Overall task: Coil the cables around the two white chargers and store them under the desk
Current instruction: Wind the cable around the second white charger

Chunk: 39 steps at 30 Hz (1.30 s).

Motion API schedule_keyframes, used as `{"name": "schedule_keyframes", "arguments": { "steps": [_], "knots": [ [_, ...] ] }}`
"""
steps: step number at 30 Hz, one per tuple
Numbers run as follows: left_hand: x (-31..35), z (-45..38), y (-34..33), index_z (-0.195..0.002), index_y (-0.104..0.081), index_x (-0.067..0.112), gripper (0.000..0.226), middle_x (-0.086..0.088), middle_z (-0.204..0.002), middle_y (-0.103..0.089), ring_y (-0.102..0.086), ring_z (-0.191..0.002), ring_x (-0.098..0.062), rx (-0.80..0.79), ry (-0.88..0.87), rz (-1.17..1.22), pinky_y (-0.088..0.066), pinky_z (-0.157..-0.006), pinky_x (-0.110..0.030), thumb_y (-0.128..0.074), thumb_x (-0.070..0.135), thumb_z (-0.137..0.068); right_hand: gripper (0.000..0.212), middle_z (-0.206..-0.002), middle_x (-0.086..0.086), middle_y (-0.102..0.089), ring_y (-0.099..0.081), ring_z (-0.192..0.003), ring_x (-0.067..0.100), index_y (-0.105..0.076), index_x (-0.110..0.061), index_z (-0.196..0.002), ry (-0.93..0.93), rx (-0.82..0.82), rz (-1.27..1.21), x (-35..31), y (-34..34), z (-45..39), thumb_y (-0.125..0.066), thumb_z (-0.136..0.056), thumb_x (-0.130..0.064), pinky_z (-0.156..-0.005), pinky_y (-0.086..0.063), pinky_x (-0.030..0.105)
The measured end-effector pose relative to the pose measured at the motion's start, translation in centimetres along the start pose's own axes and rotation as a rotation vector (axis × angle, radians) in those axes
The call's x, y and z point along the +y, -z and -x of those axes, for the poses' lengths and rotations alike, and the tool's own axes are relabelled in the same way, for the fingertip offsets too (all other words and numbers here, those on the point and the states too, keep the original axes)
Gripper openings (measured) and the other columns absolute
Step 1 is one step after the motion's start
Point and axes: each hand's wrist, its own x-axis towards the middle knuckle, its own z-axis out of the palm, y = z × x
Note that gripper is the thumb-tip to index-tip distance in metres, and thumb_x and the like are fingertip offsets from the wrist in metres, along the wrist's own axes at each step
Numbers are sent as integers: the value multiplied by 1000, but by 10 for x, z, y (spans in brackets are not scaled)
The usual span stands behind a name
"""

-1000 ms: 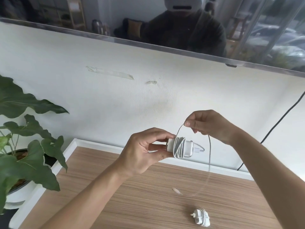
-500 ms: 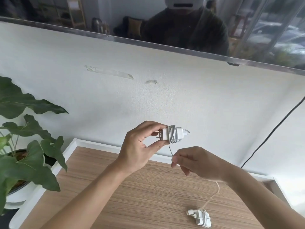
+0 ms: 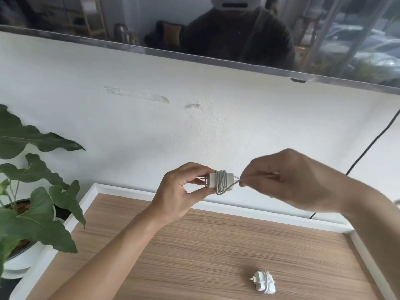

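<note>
My left hand (image 3: 183, 191) pinches a small white charger (image 3: 220, 181) by its pronged end, held in the air above the desk's back edge. Several turns of white cable wrap the charger's body. My right hand (image 3: 287, 180) is just right of it, fingers closed on the short free end of the cable (image 3: 249, 179), which runs taut to the coil. A second white charger (image 3: 263, 283), with its cable wound around it, lies on the wooden desk (image 3: 194, 256) at the front right.
A potted plant (image 3: 32, 208) with broad green leaves stands off the desk's left edge. A white wall rises behind the desk, with a mirror above it. A black cord (image 3: 368, 148) runs down the wall at right.
My right hand has come up from below the charger to its right side, pulling the cable short and taut. More turns lie on the charger and no slack hangs down now.
</note>
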Motion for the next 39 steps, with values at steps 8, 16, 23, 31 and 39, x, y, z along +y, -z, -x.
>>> {"name": "schedule_keyframes", "arguments": {
  "steps": [8, 16, 23, 31, 39],
  "knots": [
    [11, 4, -2, -121, -74, 15, 39, 4, -111, -74, -72, -105, -21, -175, 40, 93, -59, -93, -33, -84, 10, -83, 5, -71, -5, -69, -55, -62, 2, -78, -29, -84, -9, 60, -68, 14, 20, -36, -76, -88, -30, -58, -42, 14],
    [19, 6, 3, -119, -74, 20, 42, -5, -113, -73, -72, -108, -25, -198, 98, 378, -60, -89, -39, -84, 10, -79, 17, -68, 5, -67, -51, -61, 10, -78, -15, -78, -78, 83, -367, 50, 9, -59, -84, -71, -29, -61, -40, 22],
    [25, 4, 3, -115, -73, 4, 41, -6, -109, -74, -72, -105, -21, -125, 111, 541, -60, -86, -31, -79, -7, -76, 14, -60, 1, -63, -36, -58, 20, -79, -15, -78, -172, 39, -561, 74, -28, -60, -79, -80, -29, -53, -28, 27],
    [25, 0, 8, -115, -73, 11, 39, -1, -110, -74, -71, -108, -21, -4, 76, 505, -58, -90, -31, -80, 1, -78, 26, -61, 2, -60, -40, -49, 12, -77, -23, -82, -204, -40, -565, 80, -78, -37, -61, -96, -36, -50, -35, 21],
    [4, -2, 1, -115, -75, 18, 36, 1, -110, -71, -70, -108, -24, 130, 97, 214, -61, -89, -33, -83, 14, -80, 26, -61, -3, -61, -46, -51, 6, -71, -28, -89, -94, -38, -107, 52, -75, -10, -54, -102, -42, -55, -42, 22]
  ]
}}
